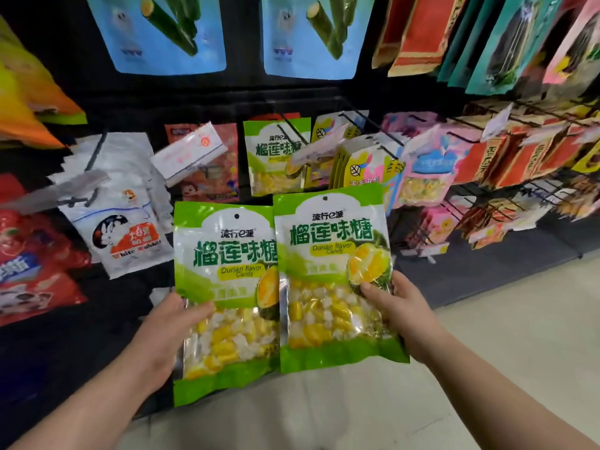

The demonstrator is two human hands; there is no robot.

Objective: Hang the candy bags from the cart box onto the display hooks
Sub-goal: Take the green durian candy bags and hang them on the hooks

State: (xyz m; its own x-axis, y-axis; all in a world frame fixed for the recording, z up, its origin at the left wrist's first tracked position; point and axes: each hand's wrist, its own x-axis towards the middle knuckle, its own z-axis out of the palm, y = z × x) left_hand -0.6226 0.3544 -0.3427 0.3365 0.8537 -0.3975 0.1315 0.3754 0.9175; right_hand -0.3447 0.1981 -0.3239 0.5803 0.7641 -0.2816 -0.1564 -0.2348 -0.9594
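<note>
While the left hand (162,332) grips the left durian candy bag (227,287) and the right hand (399,306) the right durian candy bag (331,280), both stand upright.
Glossy flat pouches with clear windows, overlapping, long axes vertical, hang-holes up. Beyond, a matching bag (272,151) hangs on a wire hook (293,128).
</note>
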